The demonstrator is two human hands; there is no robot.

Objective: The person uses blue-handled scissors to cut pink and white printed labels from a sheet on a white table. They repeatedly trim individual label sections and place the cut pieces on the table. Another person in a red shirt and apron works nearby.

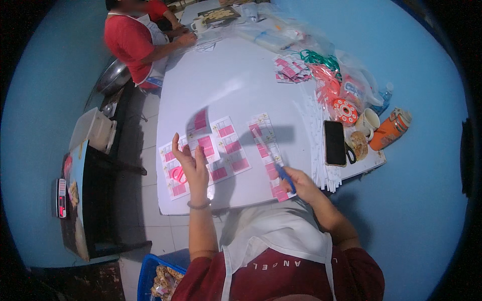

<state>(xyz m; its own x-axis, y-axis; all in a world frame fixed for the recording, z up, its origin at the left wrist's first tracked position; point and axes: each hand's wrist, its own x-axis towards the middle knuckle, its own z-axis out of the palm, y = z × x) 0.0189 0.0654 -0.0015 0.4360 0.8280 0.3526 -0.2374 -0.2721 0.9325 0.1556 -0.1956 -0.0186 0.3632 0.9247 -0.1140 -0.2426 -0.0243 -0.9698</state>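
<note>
My right hand (301,184) grips scissors with a blue handle (285,178), their blades pointing away from me over a strip of pink-and-white printed labels (266,150). My left hand (192,165) is raised with its fingers apart, and I see nothing held in it. Below and around it lie printed label sheets (231,145). The pink handle of a second pair of scissors (178,174) shows beside the left hand, resting on a sheet. A single label (200,120) is in shadow beyond that hand.
Along the right edge are paper strips (319,158), a phone (334,143), a mug (367,121), an orange bottle (389,129) and ribbons (327,81). Cut labels (292,69) form a pile farther back. A person in red (130,41) works at the far left. A blue crate (145,274) stands below.
</note>
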